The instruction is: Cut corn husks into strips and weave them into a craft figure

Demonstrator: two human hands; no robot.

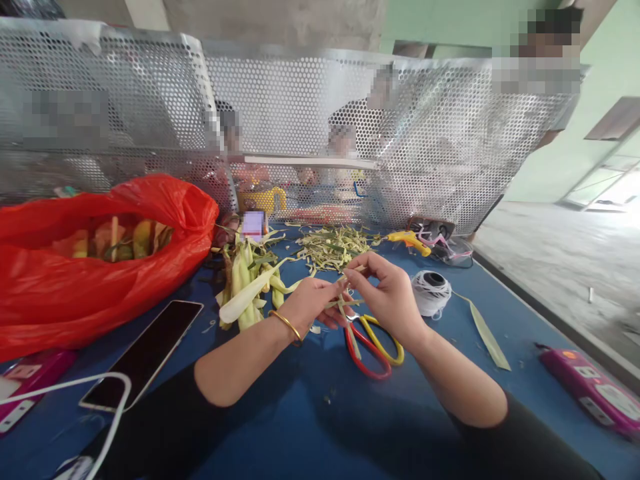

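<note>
Left hand (313, 300) and right hand (393, 293) pinching thin leaf strips (342, 305) above scissors (373, 348).
Thumb and fingertips of each hand are closed on the strips, the remaining fingers loosely bent; overlapping fingers obscure the exact grip. The strips, crossed between the hands over the tabletop (300, 427), appear light, pliant and liable to split lengthwise; a fingertip hold close to the crossing is judged soundest. A heap of cut pieces (335, 247) lies beyond.
</note>
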